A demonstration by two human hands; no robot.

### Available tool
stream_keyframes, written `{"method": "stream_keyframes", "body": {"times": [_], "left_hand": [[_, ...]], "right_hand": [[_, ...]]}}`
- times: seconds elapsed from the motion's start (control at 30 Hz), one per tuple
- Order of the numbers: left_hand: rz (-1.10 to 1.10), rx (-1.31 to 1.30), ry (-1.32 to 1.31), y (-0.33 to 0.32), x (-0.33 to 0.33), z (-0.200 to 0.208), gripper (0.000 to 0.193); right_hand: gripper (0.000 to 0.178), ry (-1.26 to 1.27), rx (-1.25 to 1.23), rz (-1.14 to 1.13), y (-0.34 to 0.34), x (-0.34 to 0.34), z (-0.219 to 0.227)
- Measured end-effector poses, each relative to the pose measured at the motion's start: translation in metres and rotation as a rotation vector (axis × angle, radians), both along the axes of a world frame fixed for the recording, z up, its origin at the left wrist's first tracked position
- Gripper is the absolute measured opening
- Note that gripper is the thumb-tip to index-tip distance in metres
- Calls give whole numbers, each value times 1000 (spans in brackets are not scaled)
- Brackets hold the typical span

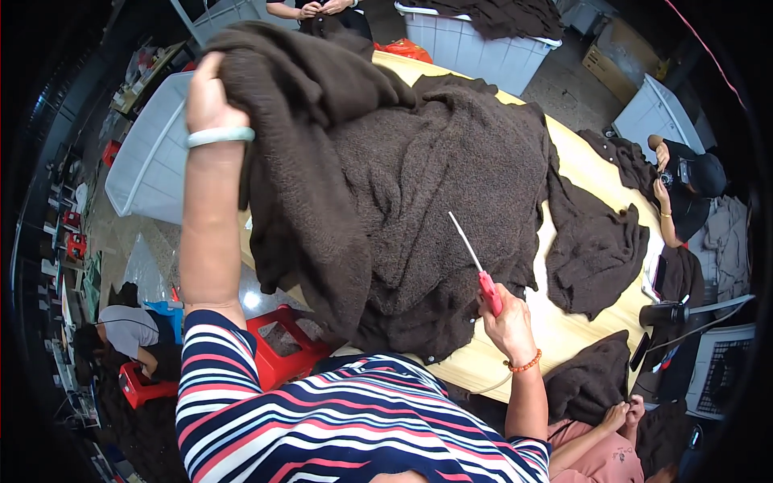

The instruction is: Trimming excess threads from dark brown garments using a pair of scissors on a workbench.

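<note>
Left hand (211,95) raised high, grip closed on a fold of the dark brown fuzzy garment (403,185), lifting that edge up off the worktop (592,181). A pale bangle (220,136) sits on the left wrist. Rest of the garment drapes down from the hand and spreads in a heap across the yellowish worktop, its lower hem hanging near the person's striped shirt (322,419).

Right hand (506,315) low at the near edge of the worktop, grip wrapped tight around the red handle of a thin tool (475,262) with a long pale rod pointing up and left over the garment. The tip lies over the fabric; cannot tell whether it touches. Orange bead bracelet (525,364) on the right wrist.

More brown garments (600,241) lie on the right part of the worktop, another pile (588,378) just below the worktop edge. White plastic bins: one (149,161) at left beside the worktop, one (475,44) at the far end holding brown fabric. Red stool (282,354) on the floor under the left arm.

Other people: one seated at right (688,189), one's hands (624,414) at lower right, one crouched at lower left (129,330), one's hands (322,8) at top.
</note>
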State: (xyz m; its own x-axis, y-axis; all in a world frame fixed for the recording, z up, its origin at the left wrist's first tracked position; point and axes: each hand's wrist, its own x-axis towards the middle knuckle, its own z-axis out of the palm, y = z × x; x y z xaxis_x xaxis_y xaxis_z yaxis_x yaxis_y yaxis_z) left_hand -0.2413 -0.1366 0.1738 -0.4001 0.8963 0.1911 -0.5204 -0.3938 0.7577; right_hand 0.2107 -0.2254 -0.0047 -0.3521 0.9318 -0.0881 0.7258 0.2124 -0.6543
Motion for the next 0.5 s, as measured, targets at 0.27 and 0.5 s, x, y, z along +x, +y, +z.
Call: {"method": "stream_keyframes", "body": {"times": [0.27,0.5], "left_hand": [[-32,-547,-48,-93,83,-155,32],[-166,-193,-163,0,105,-36,31]], "right_hand": [[12,39,-15,19,13,0,-8],[13,71,-56,27,26,-1,6]]}}
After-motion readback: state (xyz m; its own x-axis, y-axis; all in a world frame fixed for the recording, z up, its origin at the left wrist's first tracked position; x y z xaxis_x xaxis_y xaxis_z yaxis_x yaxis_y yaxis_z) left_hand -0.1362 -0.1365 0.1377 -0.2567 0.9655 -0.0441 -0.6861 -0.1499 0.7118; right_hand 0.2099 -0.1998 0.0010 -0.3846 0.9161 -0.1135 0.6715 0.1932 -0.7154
